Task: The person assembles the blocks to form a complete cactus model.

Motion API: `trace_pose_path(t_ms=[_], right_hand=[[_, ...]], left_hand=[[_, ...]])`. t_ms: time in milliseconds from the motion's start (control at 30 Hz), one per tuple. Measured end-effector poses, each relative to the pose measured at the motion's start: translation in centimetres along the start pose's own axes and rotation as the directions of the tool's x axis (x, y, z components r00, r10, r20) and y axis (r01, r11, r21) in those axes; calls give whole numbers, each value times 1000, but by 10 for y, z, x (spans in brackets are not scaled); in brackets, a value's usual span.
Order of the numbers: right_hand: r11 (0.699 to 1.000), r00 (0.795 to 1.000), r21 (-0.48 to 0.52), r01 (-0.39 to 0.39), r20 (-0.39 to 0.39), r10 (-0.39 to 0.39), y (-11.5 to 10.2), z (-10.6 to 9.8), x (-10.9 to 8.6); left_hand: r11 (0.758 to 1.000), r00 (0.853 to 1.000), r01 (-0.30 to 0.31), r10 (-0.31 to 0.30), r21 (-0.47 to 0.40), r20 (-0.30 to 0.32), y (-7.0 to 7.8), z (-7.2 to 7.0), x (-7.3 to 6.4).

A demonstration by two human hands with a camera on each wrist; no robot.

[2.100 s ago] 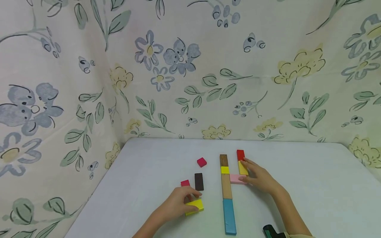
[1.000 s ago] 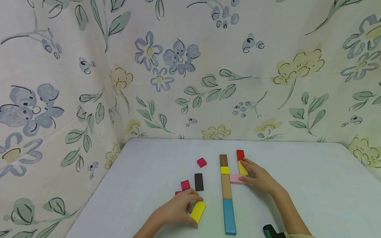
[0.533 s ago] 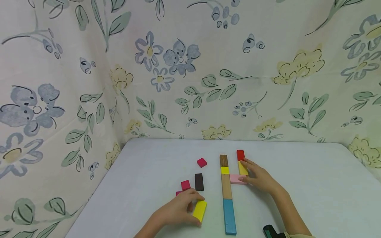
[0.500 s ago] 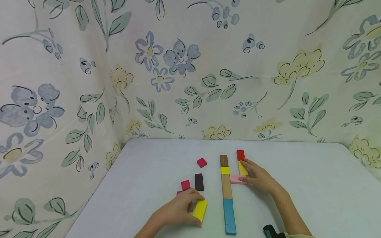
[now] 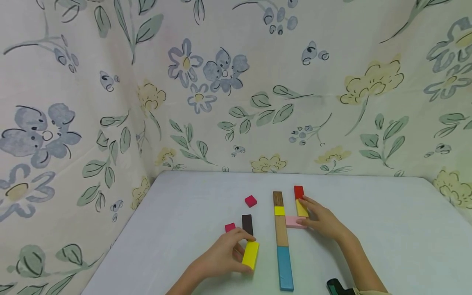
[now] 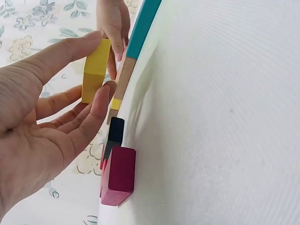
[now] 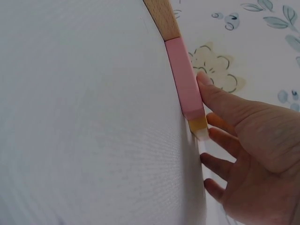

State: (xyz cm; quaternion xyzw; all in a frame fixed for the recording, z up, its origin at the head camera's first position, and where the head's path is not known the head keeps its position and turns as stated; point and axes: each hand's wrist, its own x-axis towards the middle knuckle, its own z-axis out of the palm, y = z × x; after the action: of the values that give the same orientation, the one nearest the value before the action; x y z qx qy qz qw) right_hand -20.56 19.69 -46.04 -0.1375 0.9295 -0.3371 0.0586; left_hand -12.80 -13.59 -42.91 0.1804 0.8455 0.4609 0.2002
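Note:
Between thumb and fingertips, my left hand (image 5: pixel 221 255) pinches a yellow toy block (image 5: pixel 250 255). In the left wrist view this yellow block (image 6: pixel 96 65) shows raised off the table, its long side tilted. My right hand (image 5: pixel 323 219) rests lightly at an L of blocks: the thumb touches a pink block (image 5: pixel 293 221), and a fingertip lies at an amber-yellow block (image 5: pixel 301 209). A red block (image 5: pixel 298 192) continues beyond the amber one. The pink block joins a long row made of a blue block (image 5: pixel 285 268), a tan block (image 5: pixel 281 230), a small yellow block (image 5: pixel 279 211) and a brown block (image 5: pixel 277 198).
Left of the row lie a dark brown block (image 5: pixel 247 223), a crimson cube (image 5: pixel 250 201) and another crimson cube (image 5: pixel 230 227), partly behind my left hand. A crimson block (image 6: pixel 122 173) stands nearest the left wrist camera. Floral cloth (image 5: pixel 258 135) hangs behind the white table (image 5: pixel 387 229).
My left hand has turned the yellow block from lying crosswise to nearly lengthwise, then moved it slightly away and right, toward the row. My right hand has stayed in place.

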Motion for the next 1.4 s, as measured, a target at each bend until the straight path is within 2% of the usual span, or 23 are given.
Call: trace_pose_path(t_ms=[300,467,733,1133,1400], right_hand=[[1000,1000,-1,1,-3,-1,0,-1,0],[1000,1000,6,-3,0,3,0,0,0],[1000,1000,14,-2,5,2,-1,0,-1],[1000,1000,-8,24,-18,-25,0,0,-1],[1000,1000,0,20,-9,-20,-1,-1,-2]], left_hand=[[999,998,-53,53,0,-46,0,0,3],[996,995,-81,79,-33,-58,2,-4,12],[990,984,-143,144,12,-108,9,-7,35],[984,967,-174,177,35,-185,22,-11,75],[987,960,-155,163,51,-228,24,-21,103]])
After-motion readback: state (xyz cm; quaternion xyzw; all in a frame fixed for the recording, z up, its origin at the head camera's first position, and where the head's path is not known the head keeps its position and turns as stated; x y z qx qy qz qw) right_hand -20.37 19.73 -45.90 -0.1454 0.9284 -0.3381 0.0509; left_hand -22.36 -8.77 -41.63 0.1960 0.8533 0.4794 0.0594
